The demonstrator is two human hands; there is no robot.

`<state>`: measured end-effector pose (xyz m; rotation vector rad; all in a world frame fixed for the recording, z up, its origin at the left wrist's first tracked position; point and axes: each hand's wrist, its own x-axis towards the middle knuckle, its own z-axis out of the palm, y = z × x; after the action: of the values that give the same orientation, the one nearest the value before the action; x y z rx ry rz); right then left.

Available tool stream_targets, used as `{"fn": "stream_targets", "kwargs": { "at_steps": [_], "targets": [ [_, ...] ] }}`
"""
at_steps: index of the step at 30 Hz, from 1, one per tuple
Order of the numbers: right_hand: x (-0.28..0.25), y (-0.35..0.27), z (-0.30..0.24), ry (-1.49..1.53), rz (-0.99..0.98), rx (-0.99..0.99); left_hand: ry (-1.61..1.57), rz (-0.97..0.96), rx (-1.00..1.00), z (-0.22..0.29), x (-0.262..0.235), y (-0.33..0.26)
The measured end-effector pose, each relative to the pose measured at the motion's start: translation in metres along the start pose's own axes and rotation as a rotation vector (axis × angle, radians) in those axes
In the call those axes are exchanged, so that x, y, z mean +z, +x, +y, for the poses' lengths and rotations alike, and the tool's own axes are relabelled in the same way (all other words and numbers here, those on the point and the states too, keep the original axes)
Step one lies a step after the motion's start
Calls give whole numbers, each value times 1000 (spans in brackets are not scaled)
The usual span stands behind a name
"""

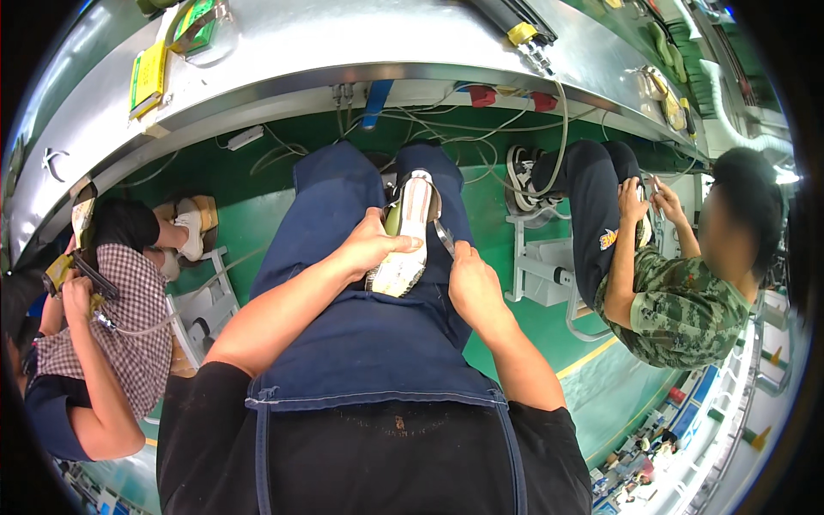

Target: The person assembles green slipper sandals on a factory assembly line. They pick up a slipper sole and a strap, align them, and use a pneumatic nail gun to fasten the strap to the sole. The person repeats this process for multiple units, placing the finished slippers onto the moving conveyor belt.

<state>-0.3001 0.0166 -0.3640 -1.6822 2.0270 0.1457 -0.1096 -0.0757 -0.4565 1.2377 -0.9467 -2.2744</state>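
Observation:
Across my lap, over a dark blue apron (360, 352), rests a shoe (415, 206) with its pale underside facing up. A green part, perhaps a last, shows along its left side. My left hand (371, 245) is closed round the shoe's side, its thumb lying over the underside. To the right of the shoe, my right hand (472, 279) is closed on a slim metal tool (444, 237). The tool's far end points up beside the shoe's edge; its exact kind is too small to make out, and I cannot tell whether it touches.
Ahead stands a metal workbench (343, 43) with a yellow box (148, 79) and a black tool with a yellow band (522, 34). Cables and a hose (562, 129) hang beneath. Seated co-workers flank me: one in a checked top (129, 300), another in camouflage (687, 305).

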Motion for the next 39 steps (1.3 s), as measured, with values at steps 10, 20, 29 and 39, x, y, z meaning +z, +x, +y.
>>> {"fn": "stream_targets", "kwargs": {
  "at_steps": [10,20,29,39],
  "targets": [
    [-1,-5,-7,54,-49,22,49,6,-5,-1,-5,-1],
    [-3,-4,-10,-148,-18,-114,78,-7,-49,4,-5,-4],
    [-16,-5,-43,-895,136,-248,429,-225,-416,77,-18,19],
    [-39,5,-33,-698,16,-381,779,-111,-206,66,-6,29]
  ]
}}
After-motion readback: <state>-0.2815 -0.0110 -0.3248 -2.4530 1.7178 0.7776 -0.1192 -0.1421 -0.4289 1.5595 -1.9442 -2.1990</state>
